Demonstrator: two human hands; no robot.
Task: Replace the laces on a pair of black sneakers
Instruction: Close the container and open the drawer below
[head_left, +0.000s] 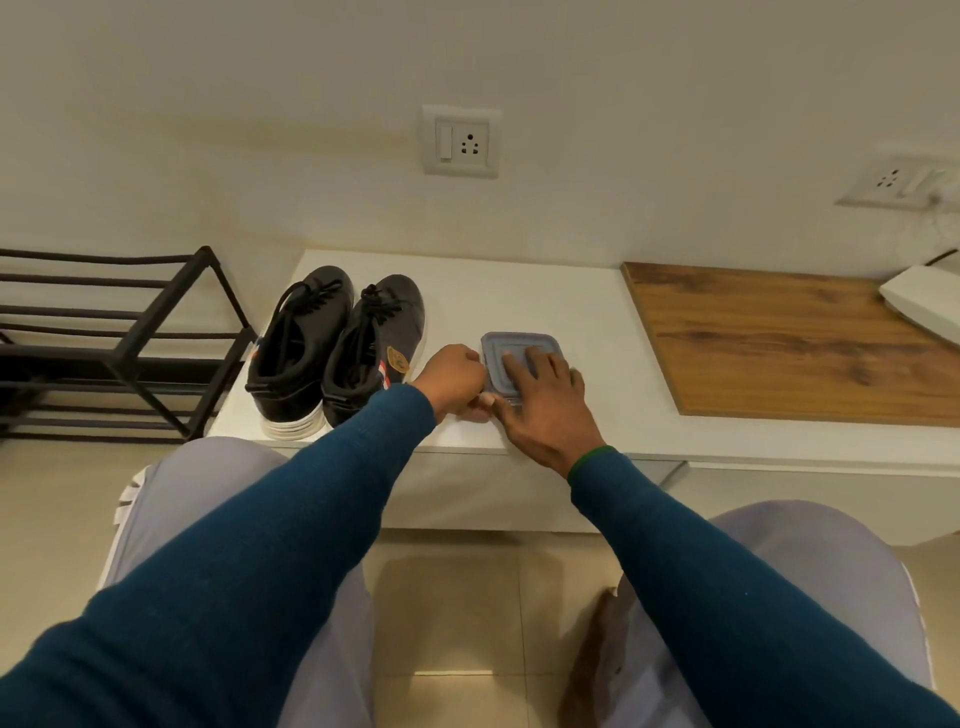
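Observation:
Two black sneakers with black laces stand side by side on the white table (519, 291), the left sneaker (298, 348) beside the right sneaker (371, 345), toes pointing away from me. To their right sits a small container with a grey-blue lid (511, 345). My right hand (545, 405) lies flat on the lid with fingers spread. My left hand (454, 382) is curled at the container's left near corner and grips its edge. What the container holds is hidden.
A black metal shoe rack (130, 338) stands left of the table. A wooden board (789, 338) covers the table's right part, with a white object (924, 301) at its far right. Wall sockets (462, 141) sit above. My knees are below the table's front edge.

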